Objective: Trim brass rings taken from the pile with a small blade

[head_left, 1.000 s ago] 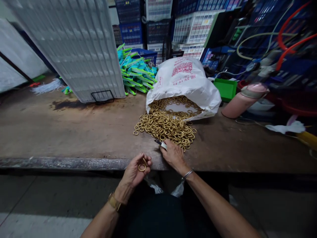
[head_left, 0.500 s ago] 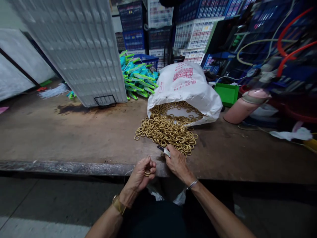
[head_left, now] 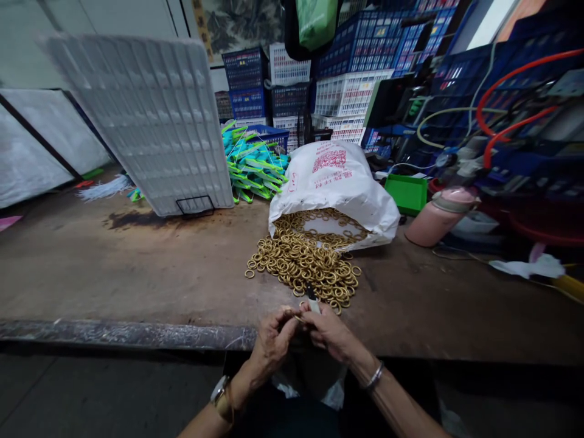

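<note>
Left hand (head_left: pixel 272 344) and right hand (head_left: pixel 334 333) meet at the tabletop (head_left: pixel 137 274) edge. Left fingers pinch a brass ring (head_left: pixel 298 317) and right fingers grip a small blade (head_left: pixel 312 297), just before the ring pile (head_left: pixel 303 261).

Rings (head_left: pixel 303 264): brass-gold throughout. Bag (head_left: pixel 335 182): white, red printed lettering. Tool (head_left: pixel 312 299): dark blade, white handle. Table (head_left: pixel 137 267): mottled brown, one dark stain. Tray (head_left: pixel 407 193): bright green. Bottle (head_left: pixel 435 218): pale pink. Crates (head_left: pixel 351 91): blue and white, lattice-walled. Panel (head_left: pixel 146 121): white, ribbed grid. Stacked pieces (head_left: pixel 255 167): teal and lime green. Hoses (head_left: pixel 506 76): red. Bracelet (head_left: pixel 375 376): silver.
</note>
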A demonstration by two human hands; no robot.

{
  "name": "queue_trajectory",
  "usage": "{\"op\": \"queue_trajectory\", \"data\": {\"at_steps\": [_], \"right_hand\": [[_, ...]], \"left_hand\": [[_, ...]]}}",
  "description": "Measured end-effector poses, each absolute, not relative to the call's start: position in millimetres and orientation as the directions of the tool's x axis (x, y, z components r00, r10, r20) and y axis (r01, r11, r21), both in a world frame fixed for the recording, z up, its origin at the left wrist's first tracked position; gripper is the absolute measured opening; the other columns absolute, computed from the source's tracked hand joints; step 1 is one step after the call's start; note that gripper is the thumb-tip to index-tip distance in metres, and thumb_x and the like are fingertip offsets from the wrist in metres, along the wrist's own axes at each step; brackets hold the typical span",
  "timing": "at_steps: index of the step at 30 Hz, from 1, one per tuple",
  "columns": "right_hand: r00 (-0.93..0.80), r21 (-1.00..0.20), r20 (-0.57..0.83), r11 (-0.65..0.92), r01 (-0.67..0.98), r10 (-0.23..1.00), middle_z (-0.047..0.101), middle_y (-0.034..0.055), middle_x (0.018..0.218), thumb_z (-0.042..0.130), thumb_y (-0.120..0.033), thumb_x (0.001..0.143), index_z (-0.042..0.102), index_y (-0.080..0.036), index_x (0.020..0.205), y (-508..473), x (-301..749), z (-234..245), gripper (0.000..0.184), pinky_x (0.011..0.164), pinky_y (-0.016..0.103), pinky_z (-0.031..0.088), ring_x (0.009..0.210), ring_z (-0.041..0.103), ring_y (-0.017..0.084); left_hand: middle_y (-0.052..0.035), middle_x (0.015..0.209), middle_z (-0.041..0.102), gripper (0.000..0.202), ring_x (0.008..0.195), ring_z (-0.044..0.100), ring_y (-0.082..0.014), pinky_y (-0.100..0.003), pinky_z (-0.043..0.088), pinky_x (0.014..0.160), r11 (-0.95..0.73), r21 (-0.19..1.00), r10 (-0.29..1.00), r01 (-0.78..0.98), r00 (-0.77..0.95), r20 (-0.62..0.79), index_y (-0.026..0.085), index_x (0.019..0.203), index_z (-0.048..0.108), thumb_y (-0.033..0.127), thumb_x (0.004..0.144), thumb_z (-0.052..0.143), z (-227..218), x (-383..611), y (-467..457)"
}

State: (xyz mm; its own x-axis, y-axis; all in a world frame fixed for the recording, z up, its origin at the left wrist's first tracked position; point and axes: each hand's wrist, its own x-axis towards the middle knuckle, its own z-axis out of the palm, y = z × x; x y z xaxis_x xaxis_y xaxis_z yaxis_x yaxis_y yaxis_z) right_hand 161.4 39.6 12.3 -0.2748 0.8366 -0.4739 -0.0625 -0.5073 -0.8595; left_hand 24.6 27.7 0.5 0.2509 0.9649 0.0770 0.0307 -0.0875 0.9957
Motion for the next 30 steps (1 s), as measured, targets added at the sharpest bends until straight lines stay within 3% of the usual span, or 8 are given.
{"op": "queue_trajectory", "data": {"at_steps": [5, 11, 15, 21, 26, 30], "right_hand": [[-0.186, -0.916, -0.389, -0.4, -0.02, 0.902, 0.047, -0.0071, 0.054, 0.043, -0.047, 0.071, 0.043, -0.019, 0.072, 38, 158, 11, 0.028, 0.032, 0.017, 0.015, 0.032, 0.022, 0.002], [-0.063, -0.944, -0.127, -0.101, 0.314, 0.99, 0.042, -0.0047, 0.052, 0.044, -0.036, 0.07, 0.043, -0.018, 0.055, 44, 158, 8, 0.023, 0.047, 0.02, 0.031, 0.05, 0.037, 0.008], [-0.076, -0.932, -0.084, -0.052, 0.359, 0.994, 0.041, -0.005, 0.052, 0.043, -0.036, 0.07, 0.043, -0.018, 0.056, 45, 157, 9, 0.023, 0.049, 0.02, 0.031, 0.052, 0.036, 0.009], [-0.107, -0.951, -0.127, -0.09, 0.294, 0.986, 0.046, -0.004, 0.05, 0.039, -0.039, 0.075, 0.046, -0.018, 0.057, 47, 158, 4, 0.028, 0.048, 0.021, 0.032, 0.048, 0.039, 0.009], [-0.073, -0.866, -0.044, -0.002, 0.5, 0.996, 0.046, -0.0028, 0.053, 0.035, -0.033, 0.078, 0.045, -0.019, 0.06, 45, 161, -6, 0.025, 0.052, 0.022, 0.03, 0.052, 0.041, 0.011], [-0.212, -0.709, 0.004, 0.153, 0.689, 0.977, 0.045, -0.0029, 0.056, 0.037, -0.012, 0.068, 0.043, -0.02, 0.063, 38, 161, -8, 0.011, 0.053, 0.022, 0.026, 0.054, 0.04, 0.011]], "left_hand": [[-0.0002, 0.063, 0.058, 0.02, 0.06, 0.05, -0.0119, -0.022, 0.039, 0.061, -0.022, 0.997, 0.979, 0.071, 0.204, 0.007, 0.015, 0.068, 0.061, 0.029, 0.077, 0.052, 8, 23, 27], [0.0042, 0.053, 0.045, 0.026, 0.047, 0.037, -0.0063, -0.018, 0.029, 0.047, 0.186, 0.981, 0.955, -0.061, 0.245, -0.166, 0.014, 0.062, 0.053, 0.036, 0.076, 0.053, 10, 23, 27], [0.0076, 0.046, 0.035, 0.033, 0.038, 0.024, -0.0033, -0.018, 0.018, 0.039, 0.333, 0.933, 0.902, -0.135, 0.334, -0.274, 0.015, 0.061, 0.048, 0.044, 0.076, 0.051, 4, 23, 27], [0.0073, 0.051, 0.04, 0.032, 0.035, 0.022, -0.0014, -0.017, 0.013, 0.035, 0.403, 0.871, 0.884, -0.279, 0.363, -0.293, 0.016, 0.068, 0.047, 0.047, 0.074, 0.053, 0, 23, 27], [0.0058, 0.055, 0.045, 0.031, 0.035, 0.023, -0.0011, -0.016, 0.013, 0.033, 0.4, 0.849, 0.897, -0.344, 0.337, -0.286, 0.016, 0.07, 0.046, 0.046, 0.074, 0.053, 1, 23, 27], [0.0045, 0.059, 0.049, 0.032, 0.037, 0.025, -0.0009, -0.016, 0.016, 0.035, 0.366, 0.878, 0.915, -0.309, 0.291, -0.279, 0.016, 0.07, 0.045, 0.047, 0.074, 0.053, 2, 23, 29]]}}
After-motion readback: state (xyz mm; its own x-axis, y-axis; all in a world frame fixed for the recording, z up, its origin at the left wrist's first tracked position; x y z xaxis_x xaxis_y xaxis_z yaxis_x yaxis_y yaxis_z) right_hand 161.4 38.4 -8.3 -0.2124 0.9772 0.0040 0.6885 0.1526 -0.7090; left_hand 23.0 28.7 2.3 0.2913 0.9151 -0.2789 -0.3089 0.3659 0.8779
